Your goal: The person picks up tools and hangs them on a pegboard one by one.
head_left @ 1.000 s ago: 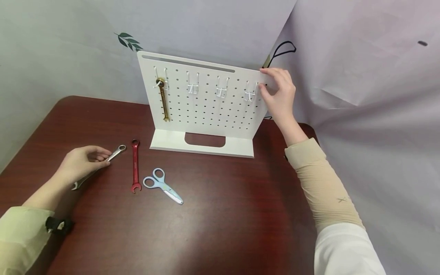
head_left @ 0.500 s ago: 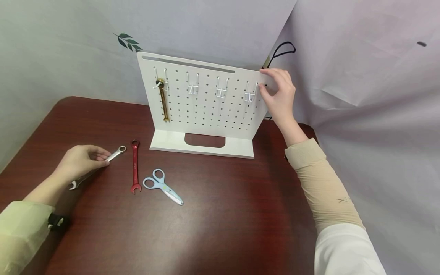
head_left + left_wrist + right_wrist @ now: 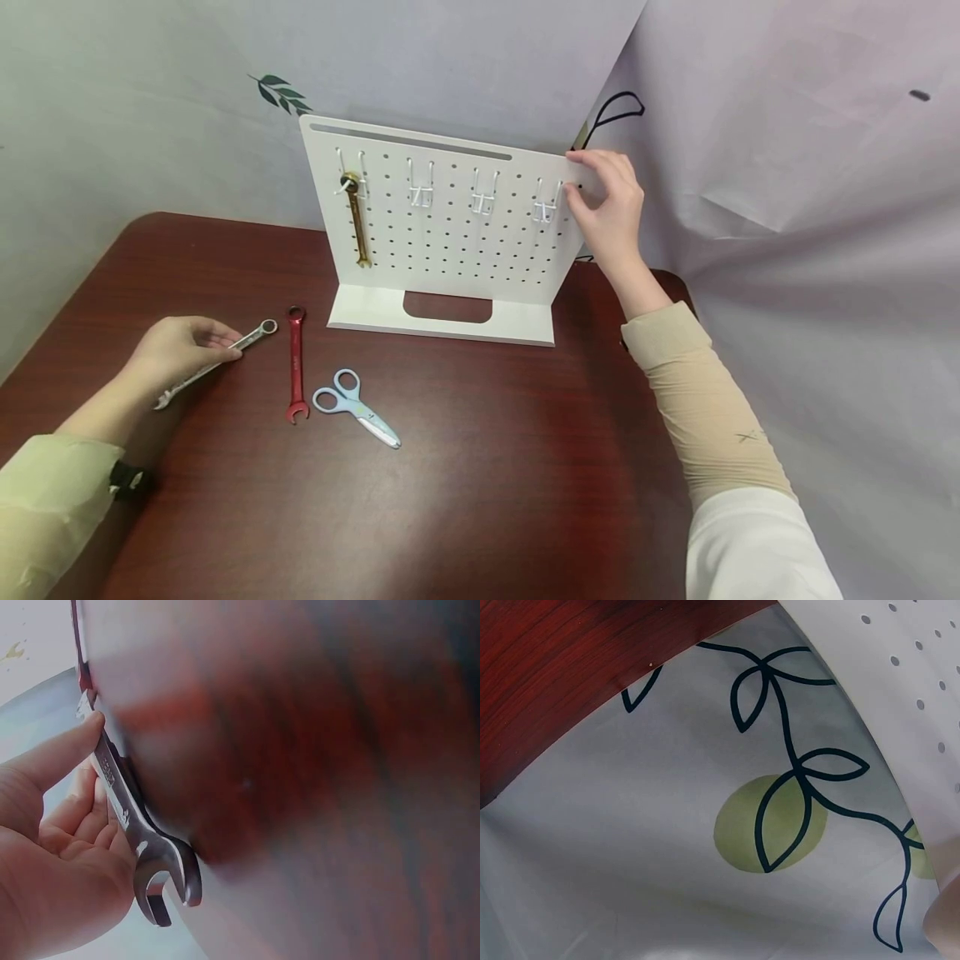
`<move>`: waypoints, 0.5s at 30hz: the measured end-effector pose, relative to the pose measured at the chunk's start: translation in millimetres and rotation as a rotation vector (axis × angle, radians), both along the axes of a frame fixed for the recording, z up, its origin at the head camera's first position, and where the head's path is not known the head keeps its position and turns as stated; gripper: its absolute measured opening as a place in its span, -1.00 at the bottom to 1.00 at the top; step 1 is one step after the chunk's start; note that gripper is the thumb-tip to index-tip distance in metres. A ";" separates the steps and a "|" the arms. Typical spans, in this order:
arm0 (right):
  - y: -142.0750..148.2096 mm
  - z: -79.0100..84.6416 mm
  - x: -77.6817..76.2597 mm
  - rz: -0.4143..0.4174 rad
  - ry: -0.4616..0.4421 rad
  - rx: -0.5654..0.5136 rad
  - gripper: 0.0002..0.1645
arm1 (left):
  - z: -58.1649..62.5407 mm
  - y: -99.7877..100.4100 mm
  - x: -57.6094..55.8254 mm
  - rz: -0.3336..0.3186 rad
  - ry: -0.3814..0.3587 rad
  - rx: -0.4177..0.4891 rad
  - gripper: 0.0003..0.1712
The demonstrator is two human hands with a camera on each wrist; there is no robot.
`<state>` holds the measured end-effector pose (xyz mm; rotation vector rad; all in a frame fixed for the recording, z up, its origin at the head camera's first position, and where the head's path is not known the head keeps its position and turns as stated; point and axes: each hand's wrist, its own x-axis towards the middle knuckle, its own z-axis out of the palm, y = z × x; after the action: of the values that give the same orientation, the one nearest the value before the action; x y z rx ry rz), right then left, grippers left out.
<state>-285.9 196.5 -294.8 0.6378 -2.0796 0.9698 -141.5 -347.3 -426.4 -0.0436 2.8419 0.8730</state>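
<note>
At the left of the table my left hand pinches a silver combination wrench between thumb and fingers. Its ring end points toward the pegboard; in the left wrist view the open end of the wrench sticks out past the palm. My right hand holds the upper right corner of the white pegboard, thumb in front. A gold combination wrench hangs from the leftmost hook. To the right of the silver wrench lies a red combination wrench, and beside that a pair of light blue scissors.
Three more white wire hooks on the board carry nothing. The dark red table extends in front of the board's foot. Behind stands a pale curtain printed with leaves, also behind the board's edge in the right wrist view.
The silver wrench has turned slightly in my left hand, and more of its shaft shows now below the fingers. My right hand stays at the board's corner.
</note>
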 end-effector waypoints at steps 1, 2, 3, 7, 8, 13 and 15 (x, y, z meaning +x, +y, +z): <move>0.0 0.0 0.2 0.001 0.000 0.001 -0.65 | -0.3 -0.3 -0.1 0.013 -0.007 0.007 -0.66; 0.1 0.0 0.1 0.001 0.000 0.004 -0.65 | -0.6 -0.5 -0.2 0.026 -0.014 0.019 -0.66; 0.3 -0.1 0.0 0.002 0.002 0.007 -0.65 | -1.0 -0.5 -0.4 0.037 -0.021 0.031 -0.65; 0.6 -0.2 0.3 0.002 0.008 0.006 -0.65 | -1.3 -0.2 -0.4 0.072 -0.041 0.077 -0.60; 0.8 -0.5 0.0 0.001 0.008 0.006 -0.65 | -0.6 -0.3 -0.4 0.074 -0.040 0.081 -0.58; 0.8 -1.1 -0.8 0.001 0.002 -0.001 -0.65 | 6.7 -1.4 -1.3 0.110 -0.056 0.172 -0.53; 0.7 -1.1 -1.2 0.001 0.000 -0.002 -0.65 | 10.2 0.0 -2.1 0.136 -0.067 0.261 -0.72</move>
<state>-287.1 197.2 -295.9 0.6385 -2.0784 0.9725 -143.6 -347.4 -416.2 -0.2313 2.6643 1.2384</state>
